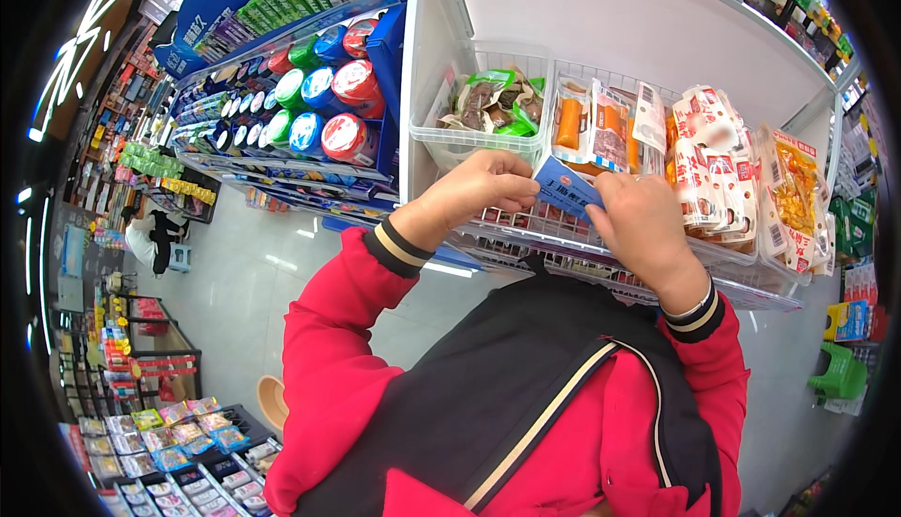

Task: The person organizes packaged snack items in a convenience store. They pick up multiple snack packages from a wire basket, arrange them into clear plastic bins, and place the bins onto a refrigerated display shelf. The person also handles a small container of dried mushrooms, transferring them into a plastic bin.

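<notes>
A blue cardboard display box (565,188) with printed writing stands in the wire basket before me, tilted in view. My left hand (489,183) pinches its left front corner between thumb and fingers. On the other side, my right hand (637,225) grips the right end of the front panel. Behind that panel stand clear packets of orange sausages (571,123) and a packet with a striped label (609,126). Left of the box is a clear plastic bin (479,138) with brown vacuum-packed snacks (496,103). White-and-red snack pouches (707,165) are stacked to the right of my right hand.
Yellow snack packets (795,186) fill a clear bin at the shelf's right end. A blue rack of gum tubs (352,109) stands at left. Behind it, a person (151,239) sits on a stool. A green stool (838,373) is at far right, packaged goods (172,432) at lower left.
</notes>
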Demonstrator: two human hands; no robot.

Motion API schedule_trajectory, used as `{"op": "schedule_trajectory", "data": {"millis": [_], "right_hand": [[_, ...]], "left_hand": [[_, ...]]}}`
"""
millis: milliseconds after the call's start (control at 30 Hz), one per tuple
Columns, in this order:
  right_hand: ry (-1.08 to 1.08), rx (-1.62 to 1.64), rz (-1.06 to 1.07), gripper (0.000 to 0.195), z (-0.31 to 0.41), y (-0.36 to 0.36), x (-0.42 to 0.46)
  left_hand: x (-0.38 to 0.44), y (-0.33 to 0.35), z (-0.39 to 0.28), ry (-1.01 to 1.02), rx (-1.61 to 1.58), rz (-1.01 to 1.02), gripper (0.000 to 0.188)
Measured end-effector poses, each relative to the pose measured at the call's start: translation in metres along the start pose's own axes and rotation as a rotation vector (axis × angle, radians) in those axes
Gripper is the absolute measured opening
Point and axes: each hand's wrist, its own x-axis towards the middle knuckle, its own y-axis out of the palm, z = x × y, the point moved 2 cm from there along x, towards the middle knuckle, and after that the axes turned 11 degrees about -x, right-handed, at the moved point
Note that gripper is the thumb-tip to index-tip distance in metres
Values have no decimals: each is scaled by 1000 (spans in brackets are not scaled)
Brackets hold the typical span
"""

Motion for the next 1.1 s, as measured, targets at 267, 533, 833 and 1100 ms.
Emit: {"op": "schedule_trajectory", "data": {"millis": [267, 533, 833, 1100], "right_hand": [[-38, -65, 42, 4, 7, 11, 4], [-56, -46, -44, 5, 7, 11, 1], [13, -28, -108, 9, 10, 9, -1], [24, 25, 101, 18, 11, 15, 1]], "left_hand": [[0, 5, -2, -72, 262, 38, 34], [2, 5, -1, -2, 410, 61, 31], [-19, 9, -6, 454, 777, -146, 21], [-20, -5, -39, 886, 1428, -241, 36]]}}
